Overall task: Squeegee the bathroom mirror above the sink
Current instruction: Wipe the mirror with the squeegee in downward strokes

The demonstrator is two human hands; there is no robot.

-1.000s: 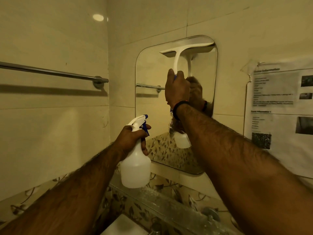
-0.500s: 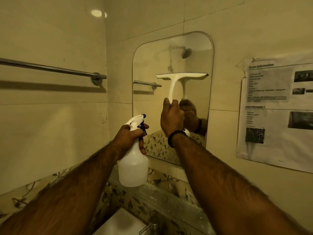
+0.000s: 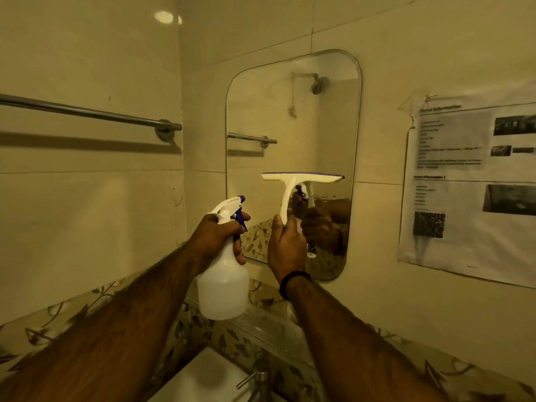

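Observation:
A rounded rectangular mirror [image 3: 293,117] hangs on the tiled wall. My right hand [image 3: 285,246] grips the handle of a white squeegee [image 3: 301,179], whose blade lies level across the mirror's lower half, right of centre. Droplets cling to the glass just under the blade. My left hand [image 3: 219,237] holds a white spray bottle [image 3: 223,288] with a blue trigger, upright, left of the mirror's lower corner and clear of the glass. The white sink [image 3: 200,378] shows at the bottom edge.
A chrome towel bar [image 3: 90,113] runs along the left wall. A printed paper notice [image 3: 470,184] is taped to the wall right of the mirror. A glass shelf [image 3: 269,323] sits below the mirror, with a tap [image 3: 259,381] over the sink.
My right hand has drawn the squeegee straight down the mirror, from the top edge to the lower half. The spray bottle in my left hand has stayed about where it was.

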